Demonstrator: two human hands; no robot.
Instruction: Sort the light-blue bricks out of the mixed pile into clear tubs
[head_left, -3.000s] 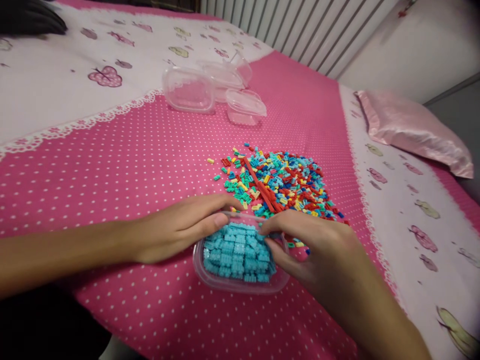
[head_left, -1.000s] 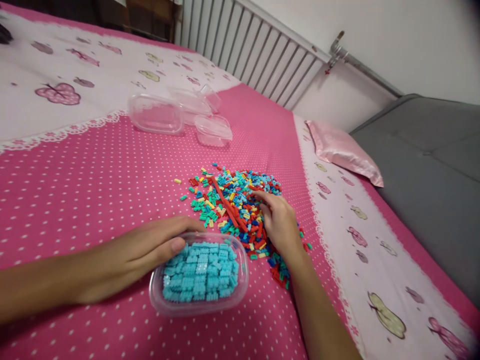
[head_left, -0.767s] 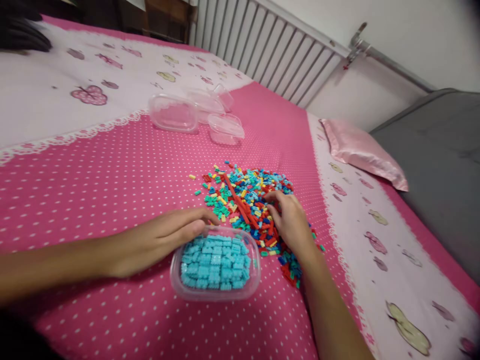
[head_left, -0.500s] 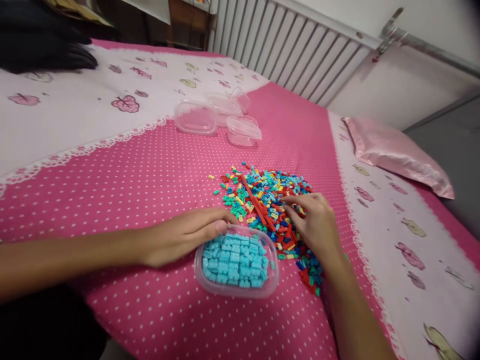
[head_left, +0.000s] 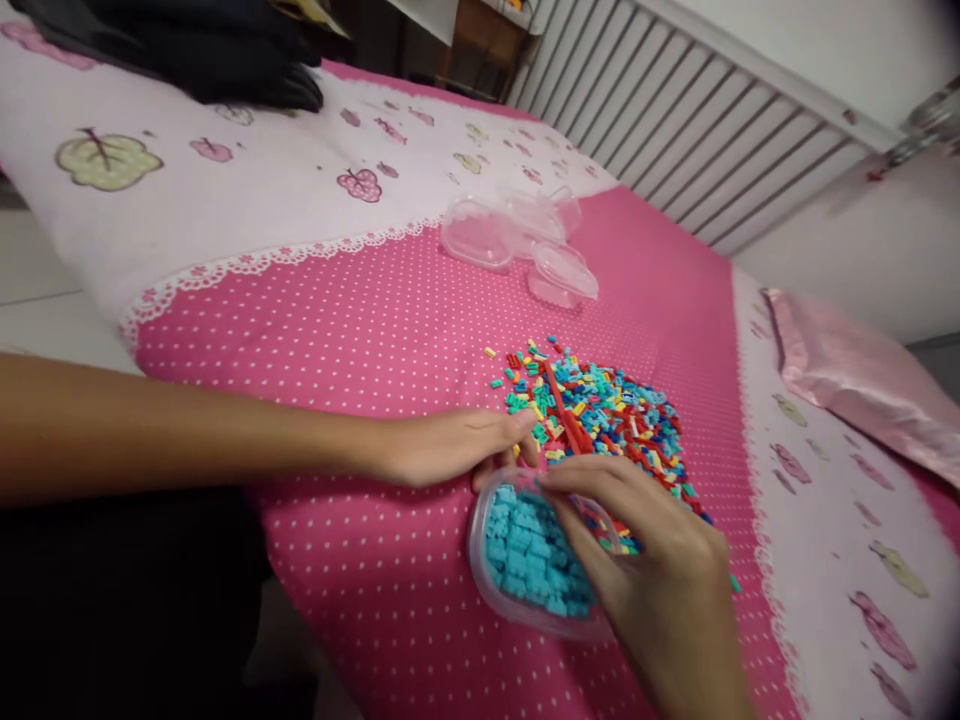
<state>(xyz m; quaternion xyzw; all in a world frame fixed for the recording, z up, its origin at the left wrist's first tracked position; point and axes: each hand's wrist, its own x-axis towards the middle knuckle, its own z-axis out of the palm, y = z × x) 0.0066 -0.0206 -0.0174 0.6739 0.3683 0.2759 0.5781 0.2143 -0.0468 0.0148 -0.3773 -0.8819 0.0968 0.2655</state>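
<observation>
A clear plastic container [head_left: 487,590] full of light-blue toy bricks [head_left: 529,550] rests on the pink polka-dot sheet. My right hand [head_left: 660,560] is above its right side, thumb and forefinger pinched over the bricks; whatever they hold is too small or hidden. At the container's far left rim, my left hand [head_left: 457,445] has its fingers curled down beside the loose bricks; I cannot make out anything in them. Just beyond both hands spreads a pile of mixed toy bricks [head_left: 645,410], red, blue, green and yellow. A long red piece [head_left: 562,405] lies on it.
Several clear empty containers and lids [head_left: 562,275] stand farther back on the bed. A pink satin pillow [head_left: 862,370] lies at the right. Black cloth [head_left: 225,60] sits at the upper left, and a white barred headboard [head_left: 697,110] rises behind the bed.
My right hand has moved from the brick pile to over the container. My left hand's fingers have curled at the rim. The view has shifted, with the scene sliding right.
</observation>
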